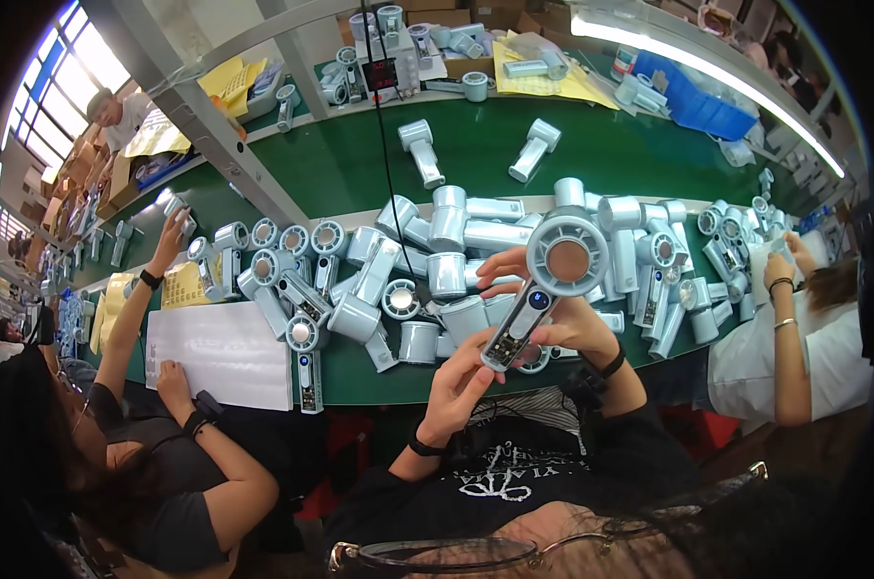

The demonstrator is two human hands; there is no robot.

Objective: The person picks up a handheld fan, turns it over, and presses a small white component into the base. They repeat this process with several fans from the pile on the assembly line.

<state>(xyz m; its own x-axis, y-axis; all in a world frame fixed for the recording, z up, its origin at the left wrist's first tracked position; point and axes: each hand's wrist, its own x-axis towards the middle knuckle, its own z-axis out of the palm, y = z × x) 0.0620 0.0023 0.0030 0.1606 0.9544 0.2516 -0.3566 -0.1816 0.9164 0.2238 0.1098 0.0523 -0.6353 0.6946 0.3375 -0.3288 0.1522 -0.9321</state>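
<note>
In front of me a pale blue handheld fan (526, 315) is tilted, its round head up to the right and its handle down to the left. The handle has a small lit display and an uncovered circuit board near its lower end. My left hand (449, 394) is closed on the bottom of the handle, fingers and thumb at its sides. My right hand (584, 330) holds the same fan from behind and to the right, below the head, with its upper fingers partly hidden. A pile of similar fans (447, 275) lies just beyond my hands.
Two fans (420, 154) lie apart on the green bench (341, 159). A black cable (384, 154) hangs in front of me. On the left a co-worker's arm (133, 309) reaches over a white foam sheet (220, 357); another co-worker's hands (789, 261) work at right. A blue bin (697, 101) stands behind.
</note>
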